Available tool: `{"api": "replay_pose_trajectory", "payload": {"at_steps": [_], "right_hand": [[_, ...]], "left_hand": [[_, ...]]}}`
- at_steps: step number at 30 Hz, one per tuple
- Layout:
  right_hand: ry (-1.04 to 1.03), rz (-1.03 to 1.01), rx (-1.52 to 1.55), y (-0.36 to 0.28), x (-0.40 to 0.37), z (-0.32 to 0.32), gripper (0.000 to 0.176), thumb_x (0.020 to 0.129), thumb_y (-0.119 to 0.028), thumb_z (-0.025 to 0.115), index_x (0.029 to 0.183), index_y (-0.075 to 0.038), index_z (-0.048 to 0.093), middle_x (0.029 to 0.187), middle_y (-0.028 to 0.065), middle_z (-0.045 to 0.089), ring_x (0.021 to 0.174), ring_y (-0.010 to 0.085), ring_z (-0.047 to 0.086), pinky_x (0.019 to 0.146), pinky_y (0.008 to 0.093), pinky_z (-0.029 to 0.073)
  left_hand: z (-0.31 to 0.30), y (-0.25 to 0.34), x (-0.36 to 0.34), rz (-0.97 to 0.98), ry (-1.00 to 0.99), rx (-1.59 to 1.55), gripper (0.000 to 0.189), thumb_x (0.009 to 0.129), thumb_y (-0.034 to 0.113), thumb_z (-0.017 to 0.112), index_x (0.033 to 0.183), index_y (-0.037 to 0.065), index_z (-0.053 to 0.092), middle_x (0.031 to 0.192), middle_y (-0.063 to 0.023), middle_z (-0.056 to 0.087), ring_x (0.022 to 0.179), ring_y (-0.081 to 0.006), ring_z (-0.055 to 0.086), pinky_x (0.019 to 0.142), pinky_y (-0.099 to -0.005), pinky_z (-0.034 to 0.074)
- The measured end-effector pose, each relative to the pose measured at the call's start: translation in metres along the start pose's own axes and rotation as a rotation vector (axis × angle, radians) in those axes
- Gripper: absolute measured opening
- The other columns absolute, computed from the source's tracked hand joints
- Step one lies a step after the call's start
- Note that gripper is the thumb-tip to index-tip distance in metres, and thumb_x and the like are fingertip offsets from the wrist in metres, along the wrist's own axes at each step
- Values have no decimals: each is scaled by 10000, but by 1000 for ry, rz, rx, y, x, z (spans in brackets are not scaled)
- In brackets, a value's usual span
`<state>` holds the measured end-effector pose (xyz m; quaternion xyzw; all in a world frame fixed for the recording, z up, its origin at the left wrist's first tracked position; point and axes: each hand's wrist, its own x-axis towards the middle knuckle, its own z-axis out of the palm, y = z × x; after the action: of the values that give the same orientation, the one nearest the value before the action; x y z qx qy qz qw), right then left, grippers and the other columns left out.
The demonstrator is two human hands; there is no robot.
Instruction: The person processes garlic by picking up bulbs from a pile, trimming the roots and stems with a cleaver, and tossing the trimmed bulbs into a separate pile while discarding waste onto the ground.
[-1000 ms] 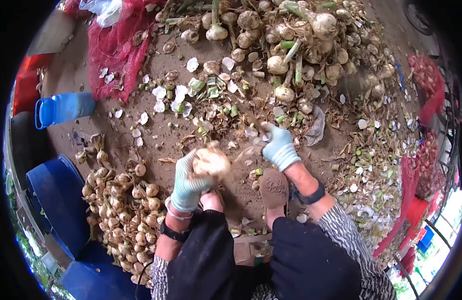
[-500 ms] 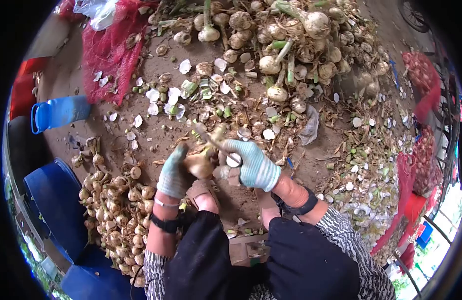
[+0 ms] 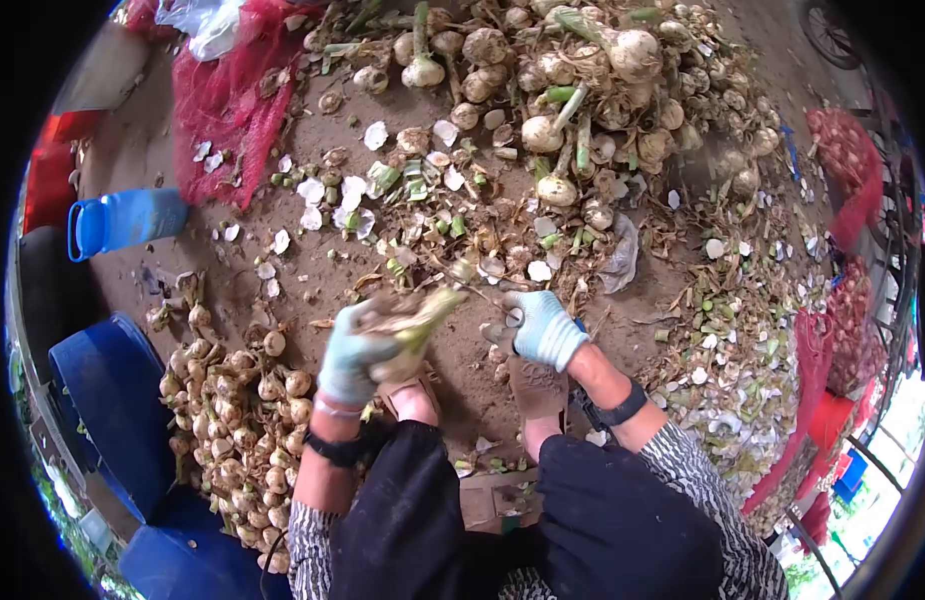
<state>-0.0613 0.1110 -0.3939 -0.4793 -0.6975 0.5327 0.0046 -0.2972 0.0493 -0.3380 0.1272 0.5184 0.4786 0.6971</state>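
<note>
My left hand point(image 3: 346, 362), in a pale striped work glove, is closed around a garlic bulb point(image 3: 419, 325). Its thick green stalk points up and to the right, smeared by motion. To the right of it, my gloved right hand point(image 3: 548, 332) grips a knife point(image 3: 481, 294), whose thin blade reaches left toward the stalk's end. Most of the handle is hidden in my fingers. Both hands are above the dirt, in front of my knees. Cut stalk pieces and white root discs point(image 3: 352, 190) litter the ground beyond them.
Untrimmed garlic point(image 3: 632, 100) is heaped at the far side. A pile of trimmed bulbs point(image 3: 232, 420) lies left of my leg, beside a blue tub point(image 3: 107, 400). A blue jug point(image 3: 127, 222) and red mesh point(image 3: 227, 120) are farther left. Filled mesh bags point(image 3: 852, 320) line the right.
My hands have moved apart: the right hand with the knife has shifted right, away from the bulb. The left hand has turned, so the garlic's stalk now tilts to the right.
</note>
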Motion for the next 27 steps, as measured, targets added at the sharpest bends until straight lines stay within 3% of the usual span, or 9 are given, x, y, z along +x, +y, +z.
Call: {"api": "replay_pose_trajectory", "payload": {"at_steps": [4, 7, 8, 11, 13, 16, 19, 23, 27], "right_hand": [[263, 161, -89, 41, -3, -16, 270, 686, -262, 645, 847, -48, 606, 633, 157, 568, 596, 311, 580, 566, 381, 471], [513, 72, -292, -3, 4, -62, 217, 650, -183, 670, 838, -91, 611, 901, 110, 595, 770, 279, 594, 654, 362, 490], [603, -37, -455, -2, 13, -70, 228, 643, -164, 670, 850, -87, 611, 949, 108, 585, 826, 289, 579, 690, 374, 484], [681, -117, -716, 8, 58, -75, 249, 630, -95, 656, 874, -69, 609, 1038, 115, 556, 926, 319, 542, 773, 426, 459], [668, -111, -852, 20, 84, -71, 245, 627, -60, 637, 867, -64, 586, 992, 115, 555, 901, 312, 551, 719, 406, 482], [694, -90, -546, -2, 74, -71, 206, 648, -76, 638, 845, -68, 578, 883, 118, 543, 786, 299, 579, 646, 390, 502], [405, 161, 393, -37, 51, -59, 240, 665, -142, 668, 869, -54, 576, 870, 148, 557, 709, 312, 592, 639, 378, 497], [642, -103, -471, -24, 49, -45, 257, 642, -153, 658, 877, -79, 583, 936, 120, 556, 807, 331, 573, 714, 405, 479], [471, -33, -535, -11, 72, -36, 232, 657, -145, 646, 875, -88, 589, 949, 114, 572, 825, 328, 575, 735, 408, 470]], "left_hand": [[-37, 40, -66, 112, 158, 46, 481, 620, 112, 635, 1040, -69, 487, 1015, -247, 576, 742, -294, 639, 664, -348, 568], [-65, 72, -123, -239, 131, 1323, 199, 669, 189, 740, 637, 32, 621, 619, -16, 604, 593, -31, 542, 523, -189, 447], [-71, 76, -141, -698, 241, 1409, 258, 683, 350, 687, 680, 93, 676, 581, -72, 618, 517, -100, 590, 506, -240, 476], [-116, 81, -185, -951, 398, 1985, 346, 589, 372, 707, 805, 104, 675, 726, -110, 642, 705, -279, 626, 659, -342, 501], [-118, 72, -181, -567, 658, 1934, 378, 589, 279, 725, 912, 98, 650, 834, -124, 637, 766, -289, 617, 680, -348, 496], [-65, 42, -106, 109, 367, 1169, 460, 627, 28, 685, 1073, -1, 571, 980, -87, 605, 897, -169, 584, 778, -269, 474], [-24, -2, -15, 221, 91, 752, 624, 662, 95, 686, 1237, 12, 457, 1175, -129, 530, 1075, -202, 507, 935, -303, 381], [0, -59, 77, 283, -38, 728, 573, 699, 174, 707, 1191, -11, 478, 1141, -130, 557, 1041, -202, 533, 899, -289, 410], [6, -85, 96, 130, -4, 524, 501, 706, 102, 713, 1145, -25, 507, 1059, -84, 595, 952, -140, 542, 847, -256, 431]]}}
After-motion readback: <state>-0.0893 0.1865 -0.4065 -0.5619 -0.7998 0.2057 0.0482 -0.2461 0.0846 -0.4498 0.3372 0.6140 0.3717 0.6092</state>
